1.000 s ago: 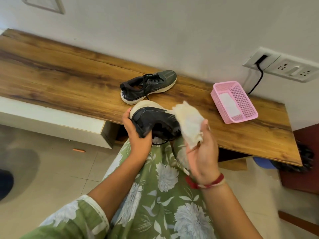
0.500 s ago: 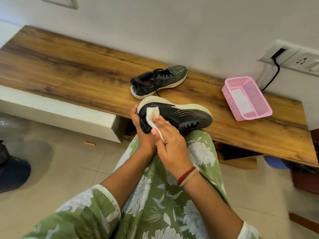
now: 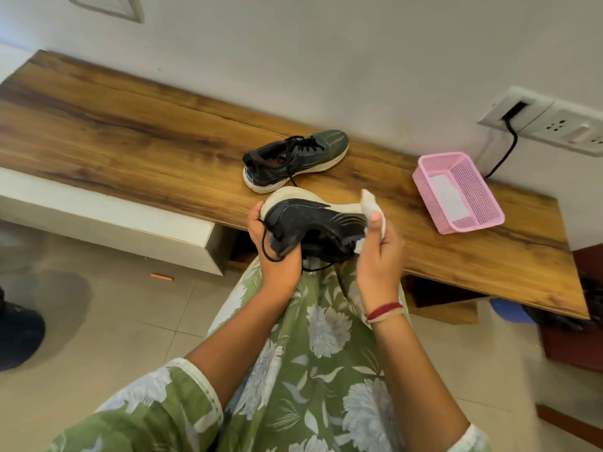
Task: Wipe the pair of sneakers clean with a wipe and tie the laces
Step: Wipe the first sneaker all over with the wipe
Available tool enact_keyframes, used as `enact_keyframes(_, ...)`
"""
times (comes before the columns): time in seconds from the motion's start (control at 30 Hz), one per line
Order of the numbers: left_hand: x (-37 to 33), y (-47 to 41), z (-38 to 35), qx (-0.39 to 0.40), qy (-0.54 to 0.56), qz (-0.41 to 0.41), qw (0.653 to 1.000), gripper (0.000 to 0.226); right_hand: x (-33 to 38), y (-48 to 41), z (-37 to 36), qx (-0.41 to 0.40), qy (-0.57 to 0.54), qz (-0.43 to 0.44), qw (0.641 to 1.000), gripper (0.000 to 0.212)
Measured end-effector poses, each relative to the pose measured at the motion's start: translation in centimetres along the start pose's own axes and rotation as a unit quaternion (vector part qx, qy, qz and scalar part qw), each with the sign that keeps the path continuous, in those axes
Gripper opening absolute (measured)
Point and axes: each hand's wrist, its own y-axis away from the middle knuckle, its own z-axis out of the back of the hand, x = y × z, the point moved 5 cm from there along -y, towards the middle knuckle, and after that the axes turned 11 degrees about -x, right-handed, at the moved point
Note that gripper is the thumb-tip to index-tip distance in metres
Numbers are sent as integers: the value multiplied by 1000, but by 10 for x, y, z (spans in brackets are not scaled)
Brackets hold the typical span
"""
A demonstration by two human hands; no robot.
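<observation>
My left hand (image 3: 277,256) grips the heel of a black sneaker with a cream sole (image 3: 313,223), held on its side over my lap with loose laces hanging down. My right hand (image 3: 380,256) holds a crumpled white wipe (image 3: 372,207) pressed against the toe end of that sneaker. The second dark sneaker (image 3: 293,159) stands upright on the wooden bench (image 3: 130,125) just behind, laces untied, touched by neither hand.
A pink mesh basket (image 3: 479,207) holding a white sheet sits on the bench to the right. Wall sockets with a black cable (image 3: 502,151) are behind it. Tiled floor lies to the left, with a dark object (image 3: 16,334) at the left edge.
My right hand slid the wipe from the heel along the sneaker's side to the toe end. The held sneaker tilted slightly; my left hand kept its grip.
</observation>
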Motion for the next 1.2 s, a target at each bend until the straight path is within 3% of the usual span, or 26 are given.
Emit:
enact_keyframes(0.03, 3, 0, 1, 3, 0, 1, 1000, 84, -12, 0, 3, -8, 21, -15, 1000, 52)
enact_keyframes(0.1, 10, -2, 3, -13, -1, -7, 1000, 77, -25, 16, -5, 49, 62, -25, 997, 70)
enact_keyframes(0.2, 20, -4, 2, -23, -24, -27, 999, 67, -20, 48, -23, 131, 92, 11, 987, 48)
enact_keyframes(0.43, 24, -6, 2, -9, -17, -21, 1000, 74, -2, 60, -33, 169, 79, 80, 979, 51)
enact_keyframes(0.5, 22, -6, 2, -1, -3, -17, 1000, 75, 5, 61, -31, 212, 56, 115, 969, 50)
enact_keyframes(0.57, 20, -6, 1, 6, 12, -7, 1000, 76, 6, 58, -24, 258, -4, 84, 963, 42)
enact_keyframes(0.63, 20, -7, 1, 2, 6, 8, 1000, 77, -1, 45, -8, 197, -120, -93, 969, 33)
enact_keyframes(0.7, 19, -7, 1, -7, 4, 16, 1000, 76, -18, 28, 11, 27, -237, -268, 933, 30)
enact_keyframes(0.77, 17, -7, 1, -13, 5, 15, 1000, 75, -31, 14, 27, -115, -268, -304, 907, 24)
enact_keyframes(0.83, 15, -8, 0, -15, 12, 8, 1000, 75, -29, 0, 31, -115, -206, -244, 940, 19)
enact_keyframes(0.9, 15, -7, -1, -13, 18, 2, 1000, 74, -24, -2, 21, -35, -110, -168, 979, 22)
enact_keyframes(0.97, 16, -7, -2, -12, 22, -2, 1000, 71, -18, 3, 4, 57, -29, -93, 994, 31)
enact_keyframes(1.1, 16, -8, -2, -10, 27, -7, 1000, 76, -12, 29, -36, 195, 134, 96, 967, 47)
enact_keyframes(1.2, 17, -8, -2, 0, 16, -11, 1000, 75, -11, 38, -44, 175, 254, 210, 928, 55)
